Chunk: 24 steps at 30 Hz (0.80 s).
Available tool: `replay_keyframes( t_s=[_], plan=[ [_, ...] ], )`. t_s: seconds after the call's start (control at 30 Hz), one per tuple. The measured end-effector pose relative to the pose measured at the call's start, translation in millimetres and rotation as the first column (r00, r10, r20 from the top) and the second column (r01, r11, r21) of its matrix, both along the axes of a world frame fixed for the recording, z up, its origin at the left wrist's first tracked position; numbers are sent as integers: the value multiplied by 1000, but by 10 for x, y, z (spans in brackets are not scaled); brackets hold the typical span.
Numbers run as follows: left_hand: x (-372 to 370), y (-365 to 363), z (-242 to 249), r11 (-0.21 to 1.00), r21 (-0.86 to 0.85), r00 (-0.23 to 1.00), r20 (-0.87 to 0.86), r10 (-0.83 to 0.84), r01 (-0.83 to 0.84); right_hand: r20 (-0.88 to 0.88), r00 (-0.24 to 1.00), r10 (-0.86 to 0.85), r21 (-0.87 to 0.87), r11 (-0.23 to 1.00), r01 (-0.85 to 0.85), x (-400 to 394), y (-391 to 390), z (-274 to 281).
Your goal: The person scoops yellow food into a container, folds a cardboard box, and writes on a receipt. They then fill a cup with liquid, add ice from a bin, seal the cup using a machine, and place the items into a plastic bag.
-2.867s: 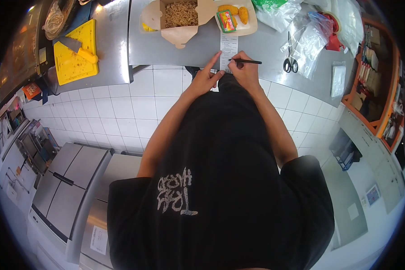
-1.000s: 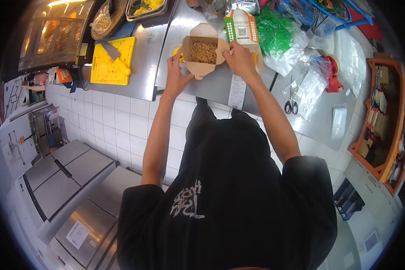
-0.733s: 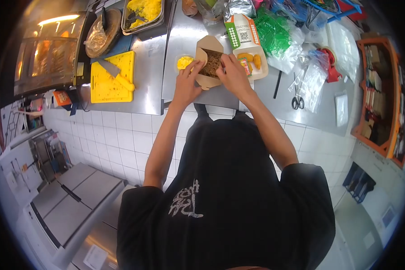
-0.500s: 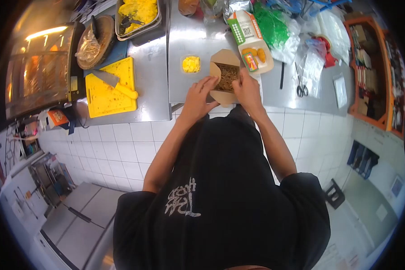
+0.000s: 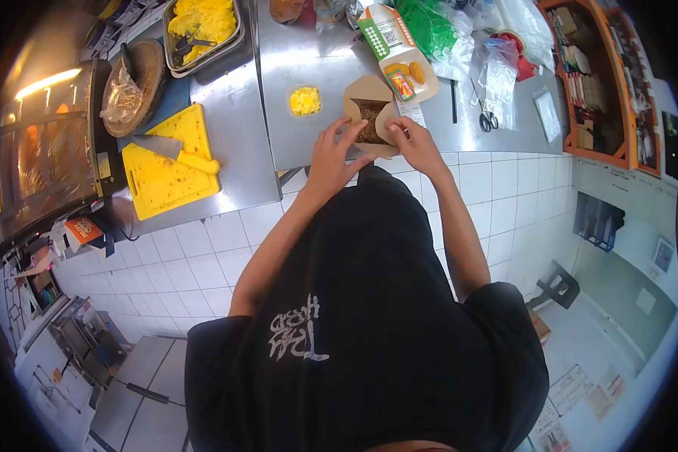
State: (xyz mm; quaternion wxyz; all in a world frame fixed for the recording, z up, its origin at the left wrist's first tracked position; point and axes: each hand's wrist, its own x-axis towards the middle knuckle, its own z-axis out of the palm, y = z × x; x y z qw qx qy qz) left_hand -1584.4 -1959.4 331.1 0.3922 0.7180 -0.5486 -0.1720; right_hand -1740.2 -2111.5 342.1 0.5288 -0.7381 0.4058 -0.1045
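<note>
Food box (image 5: 366, 88) right by the worktop's (image 5: 297, 143) front edge, handy for both! | left grip (image 5: 331, 157) spread, fingers against its side, seemingly steadying | right grip (image 5: 419, 146) pinching the right flap (image 5: 386, 123), apparently controlling it

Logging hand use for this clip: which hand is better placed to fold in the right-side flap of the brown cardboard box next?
Probably the right hand: its fingers are at that flap, while the left hand is opposite, across the box.
</note>
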Motion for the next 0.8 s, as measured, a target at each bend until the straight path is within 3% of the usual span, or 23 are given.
replay_keyframes(
  t_s=[0.13, 0.2, 0.3, 0.5, 0.57, 0.7, 0.73, 0.8],
  plan=[
    [-125, -76, 11, 993, -42, 988, -109, 108, -113, 62, 996, 66, -30, 997, -65, -83, -66, -62],
    [-98, -87, -17, 988, -129, 996, 1, 88, -87, 54, 995, 82, -21, 997, -81, -42, -70, 3],
    [-76, -25, -38, 992, -121, 998, 55, 24, -17, -4, 999, 33, 10, 999, -33, 5, -100, 135],
    [-111, 55, 8, 999, -8, 980, 192, -46, 48, -1, 1000, 22, -160, 987, -22, -61, -163, 74],
    [-137, -1, 74, 996, 43, 968, 238, -81, 72, -7, 1000, 17, -288, 958, -18, -27, -118, 64],
    [-172, -94, -12, 977, 183, 934, 320, -161, 106, 62, 996, 64, -286, 957, -44, 92, -30, 171],
    [-172, -91, -46, 977, 187, 933, 323, -159, 102, 23, 988, 152, -192, 971, -144, 117, -52, 219],
    [-160, -87, -65, 984, 166, 984, 154, -85, 59, -1, 972, 234, -89, 968, -233, 124, -75, 163]
  ],
)
